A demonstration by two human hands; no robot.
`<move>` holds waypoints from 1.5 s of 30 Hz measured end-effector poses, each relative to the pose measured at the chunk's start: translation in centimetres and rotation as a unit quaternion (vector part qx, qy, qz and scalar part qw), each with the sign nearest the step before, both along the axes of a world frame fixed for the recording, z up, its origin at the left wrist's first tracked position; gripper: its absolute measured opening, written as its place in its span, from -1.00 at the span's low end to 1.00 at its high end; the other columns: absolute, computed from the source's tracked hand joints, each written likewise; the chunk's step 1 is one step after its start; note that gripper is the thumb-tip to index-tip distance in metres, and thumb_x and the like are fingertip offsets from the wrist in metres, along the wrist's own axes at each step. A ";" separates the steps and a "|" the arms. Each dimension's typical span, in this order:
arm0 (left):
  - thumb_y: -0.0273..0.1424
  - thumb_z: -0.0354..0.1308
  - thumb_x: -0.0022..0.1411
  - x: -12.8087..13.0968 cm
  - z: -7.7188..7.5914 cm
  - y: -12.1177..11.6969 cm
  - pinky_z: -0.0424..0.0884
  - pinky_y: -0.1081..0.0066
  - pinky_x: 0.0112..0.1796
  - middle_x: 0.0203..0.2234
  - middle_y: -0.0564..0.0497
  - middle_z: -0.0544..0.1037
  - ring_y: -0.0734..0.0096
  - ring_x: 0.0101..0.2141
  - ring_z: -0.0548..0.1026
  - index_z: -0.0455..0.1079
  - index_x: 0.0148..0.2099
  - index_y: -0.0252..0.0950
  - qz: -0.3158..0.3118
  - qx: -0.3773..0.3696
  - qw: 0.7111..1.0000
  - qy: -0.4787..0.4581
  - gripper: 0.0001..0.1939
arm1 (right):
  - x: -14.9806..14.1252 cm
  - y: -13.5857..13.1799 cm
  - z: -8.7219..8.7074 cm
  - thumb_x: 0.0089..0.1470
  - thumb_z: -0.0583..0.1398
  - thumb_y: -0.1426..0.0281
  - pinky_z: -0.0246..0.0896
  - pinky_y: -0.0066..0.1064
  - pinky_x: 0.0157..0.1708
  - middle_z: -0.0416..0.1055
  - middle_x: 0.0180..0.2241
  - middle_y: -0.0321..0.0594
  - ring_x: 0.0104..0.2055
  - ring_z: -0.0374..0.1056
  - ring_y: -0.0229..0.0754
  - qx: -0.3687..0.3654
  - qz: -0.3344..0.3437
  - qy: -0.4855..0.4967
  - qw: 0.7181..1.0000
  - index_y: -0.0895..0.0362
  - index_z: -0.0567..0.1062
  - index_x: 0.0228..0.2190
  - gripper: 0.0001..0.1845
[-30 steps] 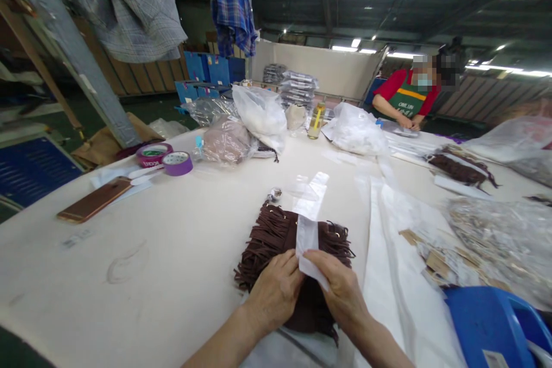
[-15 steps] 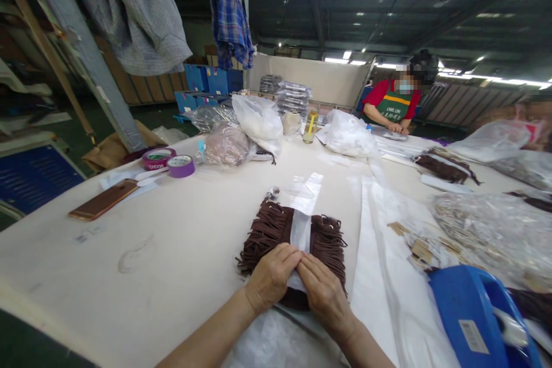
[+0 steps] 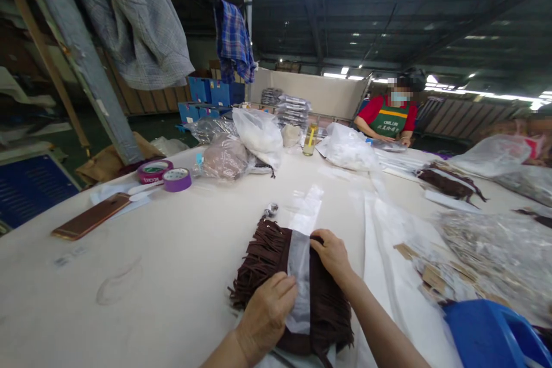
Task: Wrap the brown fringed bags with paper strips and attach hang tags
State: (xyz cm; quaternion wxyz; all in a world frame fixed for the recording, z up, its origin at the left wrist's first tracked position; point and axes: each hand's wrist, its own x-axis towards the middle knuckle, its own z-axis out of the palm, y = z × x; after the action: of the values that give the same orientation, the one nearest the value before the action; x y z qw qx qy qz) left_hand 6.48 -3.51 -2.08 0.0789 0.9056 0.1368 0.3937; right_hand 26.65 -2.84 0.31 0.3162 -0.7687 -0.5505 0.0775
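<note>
Left hand (image 3: 268, 307): fingers together, we steadied the brown fringed bag (image 3: 325, 307).
Right hand (image 3: 333, 254): curled at one o'clock, likely flattening the translucent strip (image 3: 300, 267).

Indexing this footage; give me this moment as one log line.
left hand: on whitish strip | right hand: on brown fringed item | strip: over item

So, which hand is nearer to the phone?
Left hand, on the strip, right of the phone; the right hand, by the brown bundle's top edge, is farther right.
</note>
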 end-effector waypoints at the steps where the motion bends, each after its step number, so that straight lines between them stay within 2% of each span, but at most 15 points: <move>1: -0.49 -0.33 0.32 0.1 -0.3 0.0 0.40 0.36 -0.13 -0.30 -0.11 0.45 0.36 -0.22 0.35 0.37 -0.23 -0.42 0.005 0.006 1.000 -0.002 -0.59 | 0.2 0.6 -0.5 -0.07 0.06 0.39 0.19 -0.27 -0.19 0.46 -0.39 -0.24 -0.27 0.36 -0.13 -0.019 -0.014 0.007 1.000 0.08 0.47 -0.45 -0.82; 6: -0.53 -0.33 0.31 -0.1 -1.3 -0.1 0.40 0.33 -0.10 -0.23 -0.15 0.45 0.32 -0.15 0.35 0.37 -0.22 -0.45 0.017 0.037 0.999 0.011 -0.59 | 0.0 2.0 -2.6 -0.10 0.06 0.43 0.11 -0.16 -0.21 0.43 -0.37 -0.12 -0.24 0.32 -0.02 -0.072 -0.111 0.009 0.991 0.13 0.47 -0.43 -0.80; 9: -0.55 -0.32 0.30 -0.3 -1.4 -0.1 0.40 0.32 -0.09 -0.16 -0.17 0.43 0.32 -0.09 0.32 0.37 -0.20 -0.43 0.020 0.043 0.998 0.031 -0.60 | -0.1 2.6 -2.8 -0.11 0.05 0.45 0.08 -0.08 -0.20 0.42 -0.39 -0.09 -0.23 0.31 0.03 -0.077 -0.119 0.009 0.990 0.13 0.47 -0.50 -0.82; 11: -0.56 -0.31 0.29 -0.4 -1.4 0.0 0.40 0.33 -0.08 -0.13 -0.17 0.43 0.32 -0.07 0.31 0.37 -0.20 -0.42 0.019 0.046 0.998 0.035 -0.61 | 0.2 2.6 -2.5 -0.08 0.05 0.41 0.10 -0.06 -0.19 0.43 -0.40 -0.12 -0.24 0.32 0.01 -0.066 -0.101 0.022 0.992 0.12 0.47 -0.51 -0.81; 13: -0.56 -0.30 0.28 -0.5 -1.4 0.0 0.39 0.33 -0.07 -0.14 -0.16 0.44 0.34 -0.08 0.33 0.37 -0.20 -0.41 0.015 0.045 0.998 0.032 -0.62 | 0.5 2.0 -1.8 -0.04 0.03 0.35 0.15 -0.11 -0.20 0.44 -0.36 -0.15 -0.25 0.34 -0.04 -0.040 -0.074 0.041 0.996 0.11 0.47 -0.43 -0.77; 17: -0.59 -0.29 0.27 -0.5 -1.3 -0.1 0.38 0.32 -0.06 -0.16 -0.17 0.45 0.35 -0.10 0.35 0.36 -0.20 -0.44 0.012 0.038 0.999 0.022 -0.64 | -0.5 -1.9 -0.1 -0.04 0.01 0.36 0.18 -0.20 -0.08 0.41 -0.20 -0.13 -0.13 0.30 -0.11 0.029 -0.022 0.057 0.998 0.13 0.43 -0.27 -0.70; 19: -0.59 -0.29 0.26 -0.6 -1.0 -0.1 0.40 0.31 -0.07 -0.17 -0.18 0.45 0.34 -0.10 0.35 0.35 -0.19 -0.45 0.010 0.034 0.999 0.012 -0.64 | -2.0 -4.6 0.5 -0.11 0.03 0.46 0.13 -0.21 0.00 0.37 -0.14 -0.15 -0.04 0.24 -0.12 0.063 0.048 0.048 0.996 0.11 0.42 -0.23 -0.66; 22: -0.59 -0.29 0.26 -0.8 -0.4 -0.1 0.41 0.31 -0.10 -0.20 -0.18 0.46 0.35 -0.13 0.36 0.34 -0.18 -0.45 0.000 0.019 1.000 0.000 -0.64 | -4.7 -8.1 0.4 -0.24 0.02 0.60 0.16 -0.20 -0.01 0.31 -0.04 -0.16 0.02 0.19 -0.11 0.102 0.173 -0.001 0.980 0.07 0.37 -0.12 -0.44; 24: -0.58 -0.28 0.27 -0.9 -0.2 -0.1 0.42 0.32 -0.12 -0.21 -0.17 0.46 0.34 -0.15 0.37 0.33 -0.15 -0.46 -0.001 0.017 1.000 -0.005 -0.66 | -5.9 -9.2 -0.2 -0.23 0.03 0.64 0.21 -0.19 -0.06 0.31 -0.05 -0.13 0.00 0.21 -0.10 0.131 0.195 -0.048 0.971 0.07 0.35 -0.09 -0.41; 28: -0.61 -0.23 0.22 -1.0 -0.4 -0.1 0.41 0.29 -0.12 -0.20 -0.18 0.45 0.31 -0.17 0.37 0.33 -0.19 -0.44 -0.006 0.007 1.000 -0.010 -0.70 | -6.9 -9.4 -1.5 -0.02 0.02 0.64 0.28 -0.26 -0.17 0.42 -0.26 -0.15 -0.14 0.30 -0.15 0.216 0.180 -0.103 0.954 0.10 0.40 -0.21 -0.64; 32: -0.63 -0.16 0.15 -1.0 -0.5 0.1 0.39 0.28 -0.12 -0.22 -0.15 0.45 0.33 -0.18 0.37 0.30 -0.14 -0.41 -0.026 -0.056 0.998 -0.024 -0.72 | -7.3 -9.4 -1.8 0.02 0.02 0.66 0.27 -0.29 -0.25 0.43 -0.35 -0.16 -0.21 0.31 -0.17 0.261 0.210 -0.114 0.935 0.14 0.41 -0.27 -0.71; 35: -0.63 -0.15 0.15 -1.1 -0.2 0.6 0.36 0.26 -0.11 -0.22 -0.12 0.45 0.34 -0.17 0.35 0.29 -0.08 -0.37 -0.044 -0.106 0.993 -0.034 -0.68 | -7.4 -9.7 -1.6 0.02 0.04 0.65 0.26 -0.29 -0.27 0.43 -0.37 -0.13 -0.22 0.30 -0.15 0.259 0.239 -0.129 0.927 0.18 0.41 -0.28 -0.74; 37: -0.63 -0.14 0.16 -1.3 0.0 1.0 0.34 0.23 -0.09 -0.21 -0.10 0.46 0.32 -0.13 0.33 0.34 -0.13 -0.34 -0.067 -0.123 0.990 -0.033 -0.69 | -7.4 -9.7 -1.5 0.03 0.04 0.65 0.26 -0.29 -0.28 0.43 -0.37 -0.12 -0.23 0.30 -0.15 0.253 0.260 -0.140 0.921 0.20 0.41 -0.29 -0.76; 42: -0.63 -0.12 0.18 -2.2 0.3 1.8 0.33 0.28 -0.08 -0.29 -0.06 0.49 0.38 -0.17 0.36 0.38 -0.21 -0.34 -0.189 -0.145 0.971 -0.013 -0.72 | -7.6 -9.8 -1.2 0.04 0.03 0.65 0.23 -0.30 -0.27 0.43 -0.37 -0.11 -0.25 0.29 -0.16 0.241 0.279 -0.153 0.917 0.23 0.40 -0.30 -0.78; 45: -0.65 -0.16 0.16 -2.4 0.4 2.0 0.34 0.30 -0.10 -0.30 -0.07 0.49 0.39 -0.19 0.37 0.37 -0.19 -0.35 -0.188 -0.177 0.966 -0.022 -0.69 | -8.0 -10.0 -0.9 0.04 0.04 0.64 0.22 -0.31 -0.27 0.43 -0.37 -0.12 -0.26 0.28 -0.17 0.225 0.273 -0.152 0.923 0.22 0.41 -0.31 -0.79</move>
State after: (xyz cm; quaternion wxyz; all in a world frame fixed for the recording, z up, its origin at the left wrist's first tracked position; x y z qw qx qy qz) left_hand 4.06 -1.55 -1.64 0.3132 0.8776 0.0300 0.3617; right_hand 18.69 -12.80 -0.57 0.3598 -0.5000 -0.7834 -0.0830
